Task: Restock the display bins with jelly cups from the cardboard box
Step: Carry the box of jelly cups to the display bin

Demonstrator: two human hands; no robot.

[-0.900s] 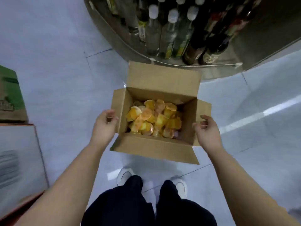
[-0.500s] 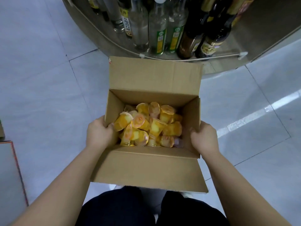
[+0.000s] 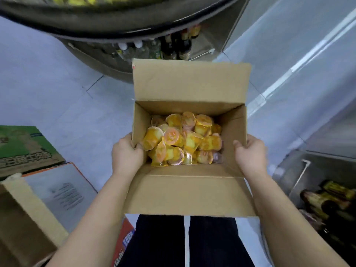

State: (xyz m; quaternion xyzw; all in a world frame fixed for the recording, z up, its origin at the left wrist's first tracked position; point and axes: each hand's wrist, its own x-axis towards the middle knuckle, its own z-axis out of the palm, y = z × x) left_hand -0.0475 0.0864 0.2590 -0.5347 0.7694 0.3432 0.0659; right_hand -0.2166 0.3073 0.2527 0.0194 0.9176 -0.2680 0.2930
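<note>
The left hand [image 3: 128, 154] and right hand [image 3: 250, 156] clasp the side walls of the open cardboard box [image 3: 189, 193], carried above the floor. Jelly cups [image 3: 183, 140] fill its bottom. No display bins show; restocking seems not yet begun.

The cardboard box [image 3: 189, 193] between my hands is plain tan-brown, with a small red mark at its far left corner; the jelly cups [image 3: 181, 139] in it are clear with yellow-orange jelly, some lids pinkish-orange. My trousers [image 3: 159, 241] are black; the floor [image 3: 57, 97] is pale grey-blue tile; the carton [image 3: 21, 147] on my left is green over brown.
</note>
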